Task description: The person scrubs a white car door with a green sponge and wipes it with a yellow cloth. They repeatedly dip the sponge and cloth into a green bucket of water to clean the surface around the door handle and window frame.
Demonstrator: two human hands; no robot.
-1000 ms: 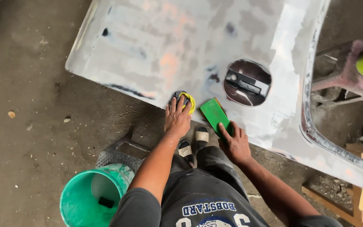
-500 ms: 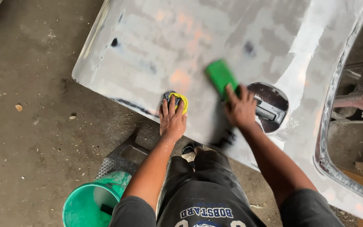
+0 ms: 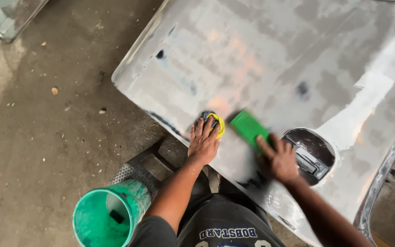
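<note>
Stained concrete floor [image 3: 37, 151], green bucket [image 3: 108, 215] standing on it, metal step [image 3: 136, 171] alongside, scattered debris

The person wears a dark grey short-sleeved shirt whose sleeves end above the elbows, leaving both forearms bare; across the chest runs a curved line of white block lettering, with the tops of larger white figures showing beneath it at the frame's lower edge. Both hands, the left hand [image 3: 203, 145] and the right hand [image 3: 280, 160], are bare, with no gloves, rings, watch or wristband visible; the right one is smeared by motion blur, so its finer detail cannot be made out.
</note>
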